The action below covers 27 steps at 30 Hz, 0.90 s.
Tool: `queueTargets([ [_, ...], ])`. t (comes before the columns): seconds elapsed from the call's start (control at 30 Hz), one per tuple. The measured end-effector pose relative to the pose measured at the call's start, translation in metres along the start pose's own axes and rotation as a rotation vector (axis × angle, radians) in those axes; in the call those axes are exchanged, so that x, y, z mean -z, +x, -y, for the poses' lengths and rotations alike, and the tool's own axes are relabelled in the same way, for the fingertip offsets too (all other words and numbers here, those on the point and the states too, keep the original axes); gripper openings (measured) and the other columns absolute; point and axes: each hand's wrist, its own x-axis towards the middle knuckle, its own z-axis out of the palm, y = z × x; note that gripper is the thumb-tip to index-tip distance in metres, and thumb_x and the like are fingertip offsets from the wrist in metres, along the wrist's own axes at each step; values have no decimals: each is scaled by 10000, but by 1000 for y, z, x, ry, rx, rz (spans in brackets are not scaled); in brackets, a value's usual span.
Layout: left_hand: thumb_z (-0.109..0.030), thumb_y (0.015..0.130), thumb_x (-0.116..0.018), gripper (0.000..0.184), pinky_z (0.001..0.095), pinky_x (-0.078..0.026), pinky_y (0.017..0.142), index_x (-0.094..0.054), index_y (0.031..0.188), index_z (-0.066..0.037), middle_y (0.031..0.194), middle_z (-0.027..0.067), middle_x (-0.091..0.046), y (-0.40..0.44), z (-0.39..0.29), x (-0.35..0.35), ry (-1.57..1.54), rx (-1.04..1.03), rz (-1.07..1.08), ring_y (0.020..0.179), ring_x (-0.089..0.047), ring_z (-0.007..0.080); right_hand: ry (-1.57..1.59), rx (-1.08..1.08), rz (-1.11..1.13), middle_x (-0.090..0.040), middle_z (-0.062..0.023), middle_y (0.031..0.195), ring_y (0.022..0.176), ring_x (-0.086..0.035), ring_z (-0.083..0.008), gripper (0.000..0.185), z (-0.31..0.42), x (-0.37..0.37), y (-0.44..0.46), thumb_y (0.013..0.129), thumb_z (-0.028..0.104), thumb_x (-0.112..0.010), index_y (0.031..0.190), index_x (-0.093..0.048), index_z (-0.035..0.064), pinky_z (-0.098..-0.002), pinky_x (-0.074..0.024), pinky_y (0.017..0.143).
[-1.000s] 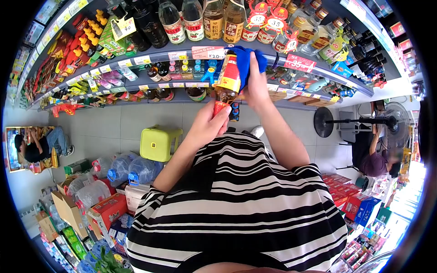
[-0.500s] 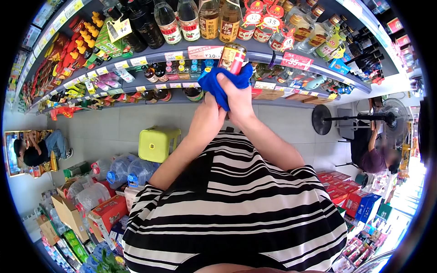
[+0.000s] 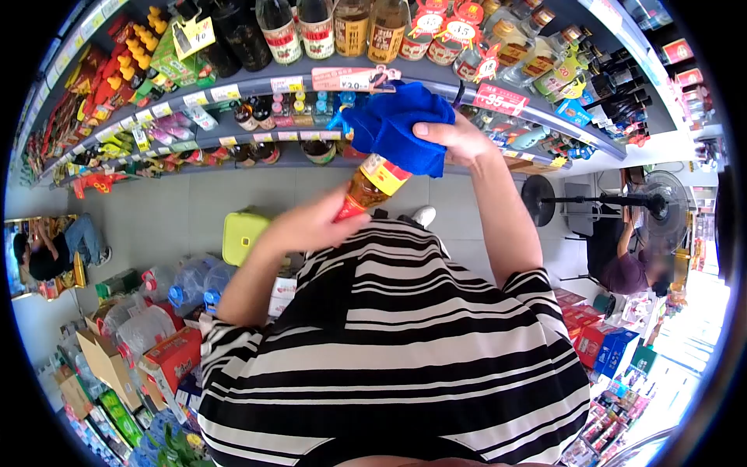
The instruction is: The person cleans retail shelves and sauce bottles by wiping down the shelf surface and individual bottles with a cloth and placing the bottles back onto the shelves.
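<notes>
fingers (image 3: 432,132) of the right hand (image 3: 467,145) are clamped on a blue cloth (image 3: 401,121), thumb laid across its near side; those of the left hand (image 3: 315,221) lie about the red neck of a bottle (image 3: 375,184), but they blur on my distant monitor, so i cannot tell whether they press or sit loose. widest in my view is the store shelf (image 3: 257,87), bowed by my lens, with tall glass bottles (image 3: 387,35) standing upright along its upper board, labels turned outward, i judge, so that they can be read. next comes the striped shirt (image 3: 451,350), black and white, soft, in shallow folds. a green stool (image 3: 241,237) stands on the grey floor to the left, squarish, smooth, seemingly plastic. smaller is the cloth, bunched, thick and matt, draped over the bottle's far end; i take it that it lies there so the palm meets fabric and not a hard surface. the bottle itself is between the two hands, in front of the shelf, tilted with its neck toward the shirt, a hold that probably leaves its broad end to the right hand; it is round, shiny and amber, with a yellow and red label. smallest is the pink price card (image 3: 354,79), flat and thin, facing out.
</notes>
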Motion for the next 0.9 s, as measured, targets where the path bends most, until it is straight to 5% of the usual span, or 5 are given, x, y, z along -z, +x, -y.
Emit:
queueTargets([
  [0.07, -196, 911, -563, 372, 208, -393, 458, -417, 1200, -13, 647, -41, -462, -2, 3, 17, -170, 89, 111, 506, -460, 44, -58, -29, 3, -603, -82, 1121, 991, -589, -177, 507, -5, 4, 7, 825, 247, -680, 1239, -495, 21, -328, -492, 860],
  [0.17, -167, 919, -542, 262, 213, -360, 417, -452, 1109, -11, 623, -37, -457, -2, 10, 34, -320, 85, 189, 460, -427, 45, -47, -58, 0, -568, -112, 1170, 1049, -563, -193, 678, -1, -6, 11, 791, 404, -681, 1291, -432, 19, -332, -471, 890],
  [0.53, -200, 882, -583, 250, 216, -271, 328, -472, 936, 18, 546, 21, -437, -1, 53, 39, -767, 12, 387, 383, -364, 67, -153, 193, -170, -621, -38, 993, 858, -594, -104, 427, -23, -16, 23, 892, 339, -598, 1190, -527, 43, -265, -503, 746],
  [0.77, -292, 875, -602, 367, 167, -226, 302, -471, 951, 42, 539, 5, -395, 24, 85, -12, -1391, -109, 617, 357, -304, 33, 462, 49, -345, -624, -127, 1060, 947, -621, -273, 491, -44, -26, 6, 867, 392, -591, 1200, -492, 45, -401, -513, 840],
  [0.9, -315, 863, -629, 415, 150, -218, 303, -460, 954, 53, 527, -18, -366, 32, 86, -43, -1612, -51, 686, 356, -295, 12, 628, 151, -176, -624, -133, 1065, 936, -627, -273, 602, -59, -9, -14, 771, 312, -684, 1257, -451, 45, -414, -513, 840],
])
